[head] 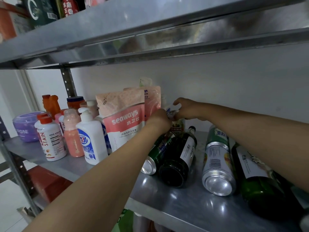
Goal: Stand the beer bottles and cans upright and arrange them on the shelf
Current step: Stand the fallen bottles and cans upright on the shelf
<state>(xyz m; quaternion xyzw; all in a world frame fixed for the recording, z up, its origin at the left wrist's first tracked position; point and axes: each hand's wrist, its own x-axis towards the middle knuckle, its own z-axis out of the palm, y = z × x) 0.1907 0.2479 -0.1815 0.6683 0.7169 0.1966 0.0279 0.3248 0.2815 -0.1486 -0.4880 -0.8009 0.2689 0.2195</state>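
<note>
Reaching to the back of the shelf (pixel 192 203), both hands meet at one upright can (pixel 178 125) by the wall. Left hand (pixel 158 120) is curled at the can's left side, fingers hidden behind the knuckles, so grip is likely but I cannot tell how tight. Right hand (pixel 187 108) is partly curled over the can top, index finger lifted, fingertips at the rim; it looks like a steadying hold, contact unclear. Judgement: can is being set upright at the back, just beside the pink pouch (pixel 124 121), to leave front space for the rest.

Not yet stood up, all lying on their sides, bases toward camera:
- green can (pixel 155 158), under left forearm
- dark bottle (pixel 179 158), touching green can, neck pointing to the back
- silver can (pixel 217 166), near the shelf middle
- green bottle (pixel 257 183), right, partly under right forearm, beside silver can

Cleaner bottles (pixel 90 138) fill the shelf's left half, so drinks likely go right of the pouch. Task looks early: one up, four down. Rounded items may roll if bumped.
</note>
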